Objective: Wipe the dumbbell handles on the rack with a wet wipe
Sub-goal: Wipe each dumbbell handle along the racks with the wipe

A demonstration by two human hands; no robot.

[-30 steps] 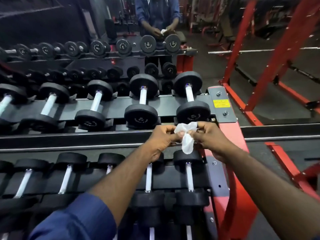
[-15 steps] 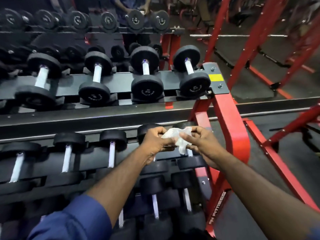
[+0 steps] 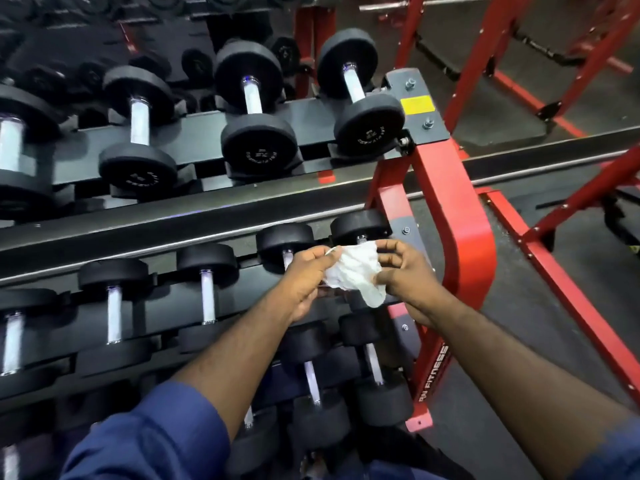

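A crumpled white wet wipe [image 3: 353, 271] is held between both hands above the middle tier's right end. My left hand [image 3: 308, 275] pinches its left edge and my right hand [image 3: 403, 275] pinches its right side; a loose tail hangs down. Directly behind the wipe sits the rightmost middle-tier dumbbell [image 3: 360, 225], its handle mostly hidden by the wipe. The neighbouring dumbbell [image 3: 284, 239] is partly covered by my left hand. The three-tier rack [image 3: 194, 209] carries black dumbbells with silver handles. On the top tier the rightmost dumbbell [image 3: 353, 83] lies with its handle exposed.
The rack's red end frame [image 3: 457, 237] stands just right of my hands. More red frames [image 3: 568, 216] cross the dark floor at right. Small dumbbells [image 3: 375, 367] fill the bottom tier beneath my forearms. A mirror behind the rack reflects more weights.
The view has tilted down and both hands have dropped from in front of the top tier to the middle tier's right end. The wipe has been spread wider between them.
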